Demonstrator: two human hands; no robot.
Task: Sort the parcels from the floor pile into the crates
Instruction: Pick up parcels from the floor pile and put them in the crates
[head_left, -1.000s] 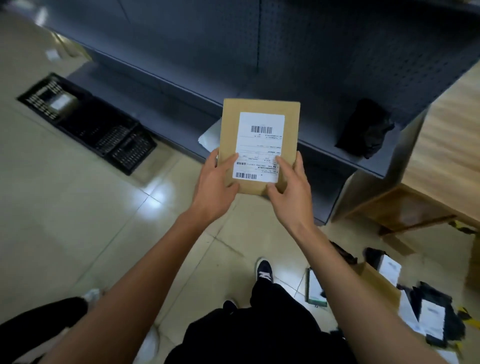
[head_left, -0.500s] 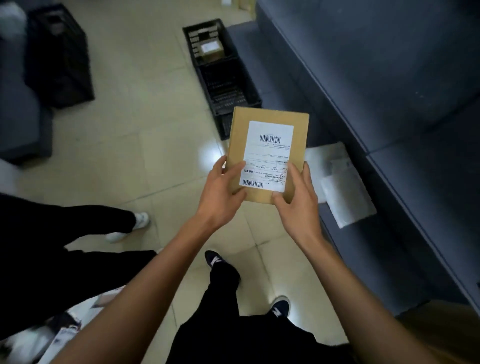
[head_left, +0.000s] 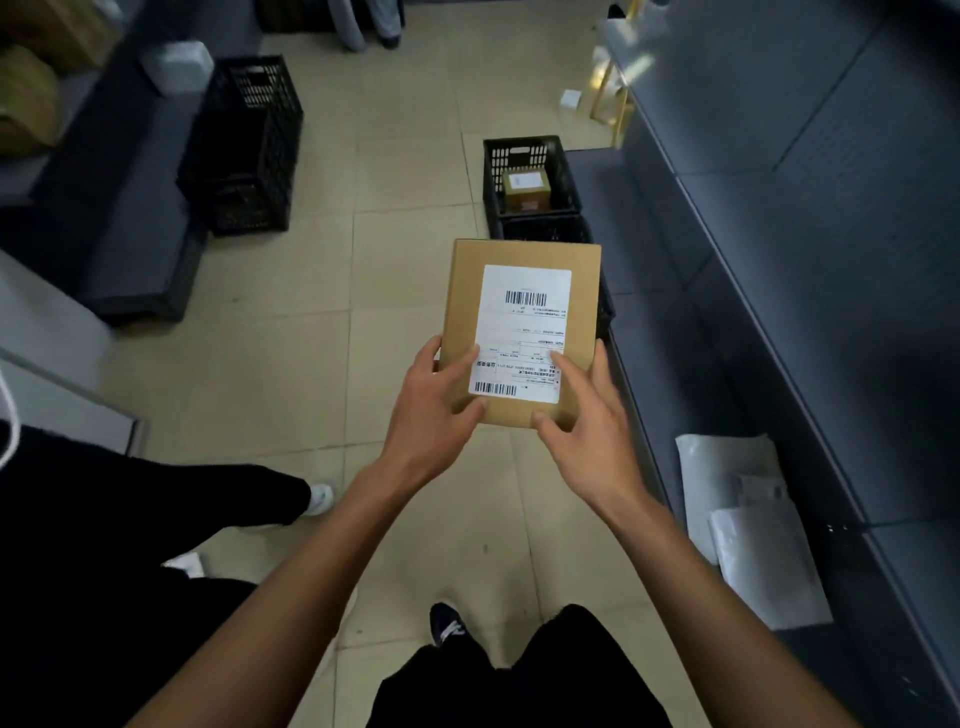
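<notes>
1. A left hand (head_left: 434, 410) and a right hand (head_left: 584, 421) each grip the near end of a labelled cardboard parcel (head_left: 522, 332), held flat above the tiled floor (head_left: 291, 374).
2. Just beyond it, a black crate (head_left: 530, 176) on the floor contains a small box (head_left: 525, 191).

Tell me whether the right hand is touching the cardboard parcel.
Touching. The head view shows the right hand with its thumb and fingers laid on the near right corner of the cardboard parcel, no gap showing.
</notes>
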